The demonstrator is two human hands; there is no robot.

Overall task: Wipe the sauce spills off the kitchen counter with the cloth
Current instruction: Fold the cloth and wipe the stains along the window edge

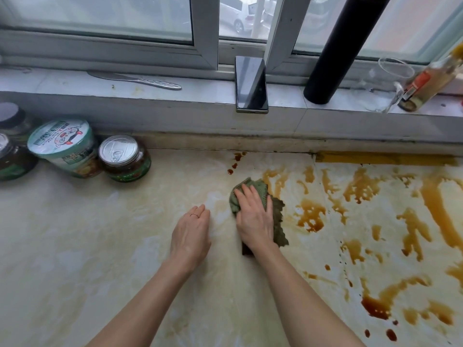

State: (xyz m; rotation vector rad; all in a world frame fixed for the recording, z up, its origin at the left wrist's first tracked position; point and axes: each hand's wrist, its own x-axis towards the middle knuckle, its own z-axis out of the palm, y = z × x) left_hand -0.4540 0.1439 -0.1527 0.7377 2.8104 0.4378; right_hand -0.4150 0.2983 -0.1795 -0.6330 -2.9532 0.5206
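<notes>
On the counter point(100, 234), my right hand point(254, 216) presses the cloth point(278, 216) flat, fingers straight, at the left edge of the spills point(310, 216), my left hand point(191, 234) resting loose and empty beside; wiping is in hand, and the next stroke, I judge, must run rightward over them.

Both bare forearms stretched forward side by side. The left hand point(191, 234) rested palm down, fingers loosely bent. The right hand point(254, 216) lay flat just beside it, fingers straight, pressing down.

Print on the noodle cup lid point(61, 140) is illegibly blurred.
</notes>
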